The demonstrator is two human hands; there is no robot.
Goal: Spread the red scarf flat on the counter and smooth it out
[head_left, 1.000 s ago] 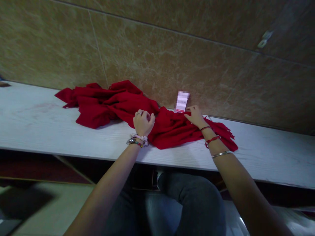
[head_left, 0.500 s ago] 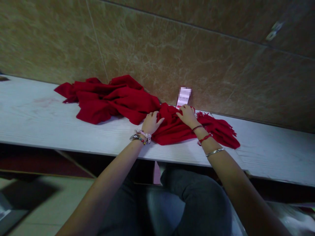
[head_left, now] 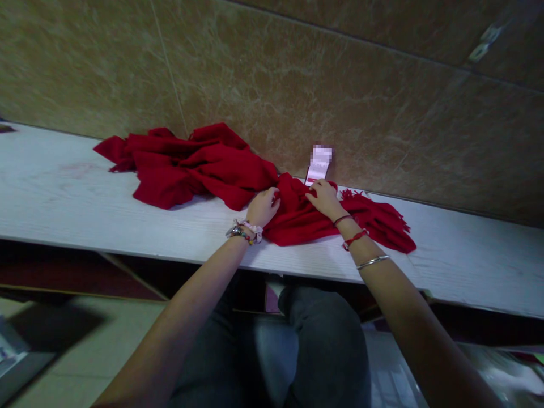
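A red fringed scarf (head_left: 199, 167) lies bunched along a white wooden table (head_left: 76, 204) against a tiled wall. My left hand (head_left: 262, 207) has its fingers curled into a fold of the scarf near its middle. Close to its right, my right hand (head_left: 323, 198) pinches the cloth just below a white paper tag (head_left: 318, 168) that stands up from the scarf. The fringed end (head_left: 393, 224) trails off to the right of my right wrist. Both wrists wear bracelets.
A brown marble-tiled wall (head_left: 297, 85) rises directly behind the table. My knees in grey trousers (head_left: 314, 334) sit under the table's front edge. A small dark thing (head_left: 6, 128) lies at the far left of the table.
My left hand has moved right from a raised fist to grip the scarf close beside my right hand. The right hand stays by the tag.
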